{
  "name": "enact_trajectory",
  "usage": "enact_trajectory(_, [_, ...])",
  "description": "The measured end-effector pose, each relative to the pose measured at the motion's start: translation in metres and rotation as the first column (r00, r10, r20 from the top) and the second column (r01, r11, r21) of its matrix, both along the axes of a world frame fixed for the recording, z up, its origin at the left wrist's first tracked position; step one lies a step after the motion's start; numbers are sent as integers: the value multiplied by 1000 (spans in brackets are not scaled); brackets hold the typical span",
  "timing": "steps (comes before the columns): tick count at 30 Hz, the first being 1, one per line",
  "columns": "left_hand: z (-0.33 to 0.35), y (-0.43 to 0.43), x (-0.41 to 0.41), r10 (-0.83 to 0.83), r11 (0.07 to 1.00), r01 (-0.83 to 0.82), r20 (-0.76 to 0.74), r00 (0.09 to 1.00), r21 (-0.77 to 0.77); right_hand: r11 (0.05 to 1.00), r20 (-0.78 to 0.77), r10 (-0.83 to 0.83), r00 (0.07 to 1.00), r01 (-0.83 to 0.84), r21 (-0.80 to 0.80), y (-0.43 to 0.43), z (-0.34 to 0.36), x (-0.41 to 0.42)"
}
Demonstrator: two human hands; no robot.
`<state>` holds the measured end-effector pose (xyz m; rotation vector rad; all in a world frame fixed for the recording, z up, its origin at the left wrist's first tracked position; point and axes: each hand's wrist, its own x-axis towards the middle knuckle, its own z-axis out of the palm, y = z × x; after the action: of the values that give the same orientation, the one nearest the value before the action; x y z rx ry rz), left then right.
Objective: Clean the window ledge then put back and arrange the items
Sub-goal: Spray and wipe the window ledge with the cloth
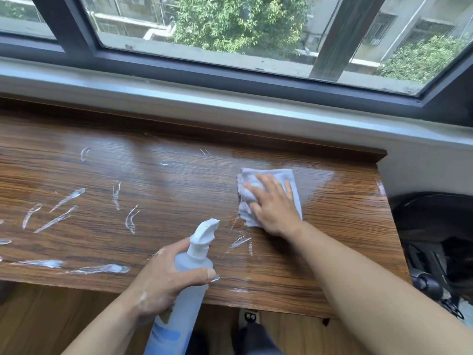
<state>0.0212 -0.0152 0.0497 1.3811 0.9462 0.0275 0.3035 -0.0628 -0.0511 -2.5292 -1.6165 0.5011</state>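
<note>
Wood-grain board forms the window ledge, and across its left and middle parts white foam streaks are left lying in short curved dashes, so that side is judged not yet wiped. Near the front edge, a translucent spray bottle is held by the left hand. The fingers and thumb are wrapped round the bottle's shoulder just under the white trigger head, the body is tilted down toward the person past the ledge's edge, and the nozzle is pointed to the far right. Flecks of foam are seen on the back of this hand. The bottle is judged to be light, stiff plastic, possibly slick where wet, and best taken at the neck, as it is, so that the trigger can be reached. To the right, a pale grey-blue cloth is laid folded on the ledge. It is pressed down by the right hand, which is laid flat with the fingers straight and a little spread, pointed toward the far left, and the forearm is stretched out from the near right. The cloth is judged soft, limp and probably damp, so it is better driven by a flat palm over its middle than pinched at an edge, lest it bunch or slip out. Around and to the right of the cloth a glossy wet band is shown with no foam in it.
</note>
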Motion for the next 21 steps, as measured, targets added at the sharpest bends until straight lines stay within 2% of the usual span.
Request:
enact_trajectory(3, [1, -1, -6, -21, 1000, 21, -2, 1000, 20, 975, -25, 221, 975, -222, -13, -71, 2, -28])
enact_trajectory(6, [0, -1, -11, -36, 999, 36, 1, 999, 28, 962, 3, 272, 962, -272, -14, -117, -2, -46])
enact_trajectory(8, [-1, -1, -14, -42, 999, 42, 4, 999, 33, 972, 23, 235, 972, -235, -18, -102, -2, -46])
enact_trajectory(13, [-2, -7, -13, -96, 994, 96, -2, 995, 55, 1000, 16, -21, 1000, 21, 13, 17, 5, -11])
enact_trajectory(15, [-1, -12, -13, -130, 990, 130, -7, 992, 54, 998, 6, -65, 998, 65, 3, 44, 8, 2])
enact_trajectory(18, [-1, -16, -16, -186, 982, 186, -5, 982, 28, 997, 8, -78, 997, 78, 3, 34, 5, 1])
enact_trajectory(21, [-4, -19, -21, -187, 980, 189, -42, 982, 55, 994, 24, -109, 994, 109, 24, -15, 2, -16])
